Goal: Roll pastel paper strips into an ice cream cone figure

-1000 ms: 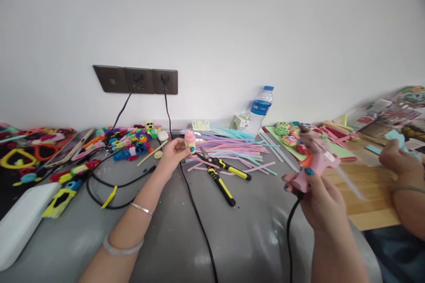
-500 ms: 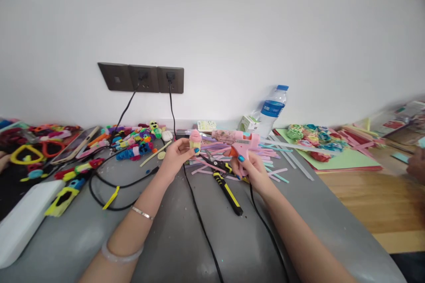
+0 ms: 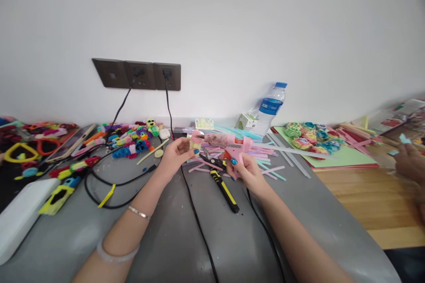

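Between the thumb and fingers of my left hand (image 3: 175,155) is a small pink and yellow piece (image 3: 195,145), upright and partly covered by the fingertips. My right hand (image 3: 249,171) is wrapped round the handle of a pink hot glue gun (image 3: 245,145), fingers at its orange trigger. A long clear glue stick (image 3: 295,152) sticks out of the gun's back. The gun's front end reaches the piece; whether its nozzle touches cannot be made out. Under the hands lie yellow-and-black pliers (image 3: 224,189) and a spread of pastel strips (image 3: 262,154).
A water bottle (image 3: 271,108) leans at the wall beside a small box (image 3: 246,121). Black cords run across the grey table (image 3: 166,239). Colourful fuzzy crafts (image 3: 133,148) lie left, paper flowers (image 3: 314,139) right. Another person's hand (image 3: 410,163) is at far right.
The glue gun has come left, so its front end meets the pink and yellow piece. At far right, the other person's hand has moved further into view with a light blue bit.
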A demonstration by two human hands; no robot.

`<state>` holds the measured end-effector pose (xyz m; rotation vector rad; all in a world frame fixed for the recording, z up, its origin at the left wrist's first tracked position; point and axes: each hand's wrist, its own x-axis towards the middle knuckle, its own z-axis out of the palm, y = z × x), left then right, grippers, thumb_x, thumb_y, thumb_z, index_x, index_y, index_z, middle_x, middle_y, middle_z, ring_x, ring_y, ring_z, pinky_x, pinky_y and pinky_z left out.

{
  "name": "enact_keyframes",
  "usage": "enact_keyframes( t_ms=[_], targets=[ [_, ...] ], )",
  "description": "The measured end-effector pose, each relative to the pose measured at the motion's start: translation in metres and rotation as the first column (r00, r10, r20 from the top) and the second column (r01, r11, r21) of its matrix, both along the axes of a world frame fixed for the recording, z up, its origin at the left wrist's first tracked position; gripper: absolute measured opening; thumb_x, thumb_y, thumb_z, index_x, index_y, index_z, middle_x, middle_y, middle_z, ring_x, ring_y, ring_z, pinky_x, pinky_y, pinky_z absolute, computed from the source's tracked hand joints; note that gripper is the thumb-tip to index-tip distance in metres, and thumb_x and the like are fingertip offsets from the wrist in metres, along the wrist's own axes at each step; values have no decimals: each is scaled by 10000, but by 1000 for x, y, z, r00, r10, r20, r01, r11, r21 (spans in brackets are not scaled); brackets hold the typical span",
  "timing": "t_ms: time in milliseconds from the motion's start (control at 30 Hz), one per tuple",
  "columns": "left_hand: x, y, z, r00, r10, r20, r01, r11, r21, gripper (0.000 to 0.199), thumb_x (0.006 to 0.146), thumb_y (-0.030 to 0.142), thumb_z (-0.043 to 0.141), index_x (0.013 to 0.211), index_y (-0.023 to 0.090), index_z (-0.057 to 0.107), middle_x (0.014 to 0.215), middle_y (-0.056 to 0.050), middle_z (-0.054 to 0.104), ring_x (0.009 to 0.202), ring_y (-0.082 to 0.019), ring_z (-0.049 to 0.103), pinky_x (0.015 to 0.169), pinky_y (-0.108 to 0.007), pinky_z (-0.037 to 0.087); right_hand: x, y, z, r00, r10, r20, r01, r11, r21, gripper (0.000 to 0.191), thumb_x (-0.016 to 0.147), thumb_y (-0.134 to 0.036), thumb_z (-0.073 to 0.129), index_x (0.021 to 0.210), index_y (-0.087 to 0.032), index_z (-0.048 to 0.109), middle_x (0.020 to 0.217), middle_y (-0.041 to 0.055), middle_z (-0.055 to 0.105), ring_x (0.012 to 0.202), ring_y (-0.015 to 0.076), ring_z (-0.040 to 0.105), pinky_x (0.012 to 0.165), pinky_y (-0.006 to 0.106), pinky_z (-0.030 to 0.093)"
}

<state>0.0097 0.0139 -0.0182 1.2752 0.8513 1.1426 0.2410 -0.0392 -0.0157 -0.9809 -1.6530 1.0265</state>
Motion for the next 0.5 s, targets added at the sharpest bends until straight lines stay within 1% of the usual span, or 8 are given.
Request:
enact_keyframes(
  t_ms=[133,267,500],
  targets=[
    [0,1,0,1000,-7,10,7,1000,8,307,694,337,782,918,174,649,870,-26,663,827,-176,622,714,-299,565,0,-1,1,1000,-4,-7,4,1000,4,392,947,-524,459,928,-162,607,495,-54,478,458,103,364,515,260,311],
    [0,1,1,1000,2,-4,-2,1000,5,301,693,323,783,915,173,648,866,-25,666,826,-173,625,704,-280,553,1,-1,1,1000,-2,3,2,1000,2,393,948,-523,457,938,-161,610,497,-54,478,459,104,366,516,260,311],
    [0,0,3,999,-6,-42,7,999,37,303,704,352,771,924,182,651,892,-41,697,844,-197,644,701,-297,550,1,0,2,1000,-7,20,7,1000,0,384,948,-525,462,907,-169,600,497,-53,478,470,108,379,531,264,321]
  ],
)
